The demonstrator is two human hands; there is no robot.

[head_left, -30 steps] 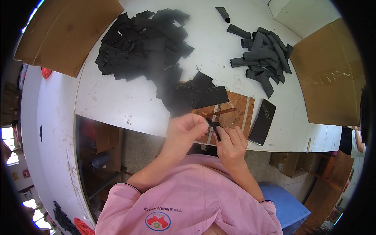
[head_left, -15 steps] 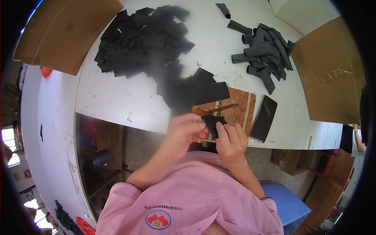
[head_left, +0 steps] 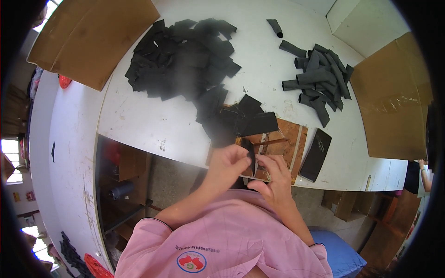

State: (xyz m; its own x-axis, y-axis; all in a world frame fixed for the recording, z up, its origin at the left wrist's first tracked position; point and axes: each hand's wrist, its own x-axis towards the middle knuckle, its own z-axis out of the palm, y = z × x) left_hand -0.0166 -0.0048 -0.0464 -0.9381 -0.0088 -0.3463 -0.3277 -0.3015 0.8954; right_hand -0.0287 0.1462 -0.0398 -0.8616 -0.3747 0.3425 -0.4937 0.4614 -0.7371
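My left hand (head_left: 228, 166) pinches a small black fabric piece (head_left: 249, 152) between thumb and fingers, over the front of a worn wooden board (head_left: 296, 139). The piece stands on edge, narrow side toward me. To its right is my right hand (head_left: 276, 178), thumb and fingers spread, its fingertips close to the cloth; whether they touch it is hard to see. A thin brown pointed stick (head_left: 273, 141) lies on the board behind the hands. Flat black fabric pieces (head_left: 257, 121) overlap the board's back left part.
A large heap of flat black pieces (head_left: 185, 60) spreads across the white table (head_left: 139, 116). Black fabric tubes (head_left: 320, 74) are piled at the back right. A phone (head_left: 316, 155) lies beside the board. Cardboard boxes stand left (head_left: 92, 41) and right (head_left: 391, 102).
The right hand has let go of the fabric and spread its fingers. The piece, in the left hand, has turned from broadside to edge-on. The whole view has shifted slightly.
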